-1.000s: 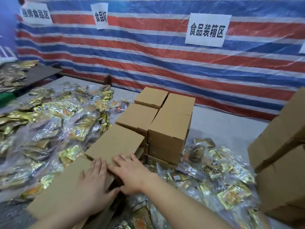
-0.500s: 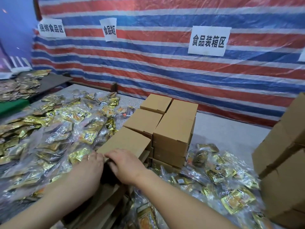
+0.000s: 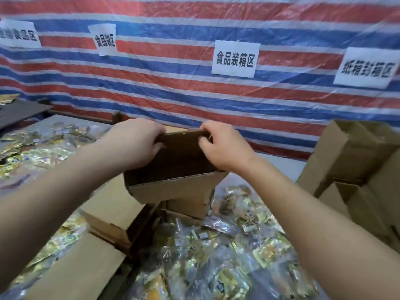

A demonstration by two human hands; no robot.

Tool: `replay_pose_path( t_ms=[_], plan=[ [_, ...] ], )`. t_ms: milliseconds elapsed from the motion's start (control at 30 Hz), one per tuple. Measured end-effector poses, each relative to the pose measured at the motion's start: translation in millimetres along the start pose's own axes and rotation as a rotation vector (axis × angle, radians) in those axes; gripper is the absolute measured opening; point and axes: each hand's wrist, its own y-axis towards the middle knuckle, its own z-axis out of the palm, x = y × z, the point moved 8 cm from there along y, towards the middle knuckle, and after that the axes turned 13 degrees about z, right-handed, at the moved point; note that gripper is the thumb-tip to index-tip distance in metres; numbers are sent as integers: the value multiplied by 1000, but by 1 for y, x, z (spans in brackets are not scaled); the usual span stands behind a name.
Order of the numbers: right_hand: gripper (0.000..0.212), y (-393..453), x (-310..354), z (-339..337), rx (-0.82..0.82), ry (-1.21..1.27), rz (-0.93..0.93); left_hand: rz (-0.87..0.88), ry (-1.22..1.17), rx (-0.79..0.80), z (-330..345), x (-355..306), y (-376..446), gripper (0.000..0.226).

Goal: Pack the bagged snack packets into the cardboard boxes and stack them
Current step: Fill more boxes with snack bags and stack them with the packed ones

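open cardboard box (image 3: 173, 187): raised, tilted, opening toward camera | bagged snack packets (image 3: 227, 263): heaped below

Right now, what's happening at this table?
A person is packing snacks. Both hands hold an open box up over the table: the left hand and right hand each grip its far top edge, fingers curled over. What is inside it can't be made out. Bagged packets lie heaped below, with closed boxes beside them and more boxes stacked at right.

Matt corrugated cardboard box (image 3: 173, 187); glossy clear plastic snack bags (image 3: 227, 256).
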Motion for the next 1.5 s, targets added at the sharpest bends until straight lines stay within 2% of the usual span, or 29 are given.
replay_pose_path(
  t_ms=[133,267,400,500,633,733,833,933,1100,1200,1267,1400,1500],
  plan=[
    [8,-48,-102,-46,-37,-147,205,73,-290,-21,50,-77,25,13],
    [13,-140,-192,-35,-1,-280,386,222,-516,168,138,-174,11,14],
    [15,-245,-273,14,145,-267,644,315,-576,380,229,-257,-27,19],
    [11,-308,-310,50,238,-266,751,357,-590,523,284,-303,-59,24],
    [7,-366,-340,80,322,-280,811,377,-624,625,336,-346,-99,23],
    [13,-396,-357,98,370,-239,850,384,-611,659,363,-367,-118,25],
    [3,-413,-365,117,417,-238,838,375,-605,690,378,-375,-126,25],
    [25,-424,-372,126,415,-233,853,345,-627,715,385,-381,-130,29],
    [14,-426,-381,124,445,-155,835,163,-813,720,388,-371,-127,46],
    [19,-420,-379,122,481,-120,818,234,-785,785,390,-369,-129,49],
    [28,-416,-379,119,489,-121,827,220,-800,810,391,-372,-126,51],
    [23,-409,-394,104,421,5,944,202,-742,705,392,-402,-87,44],
    [23,-405,-420,81,287,120,1104,274,-632,718,406,-461,-56,34]
  ],
)
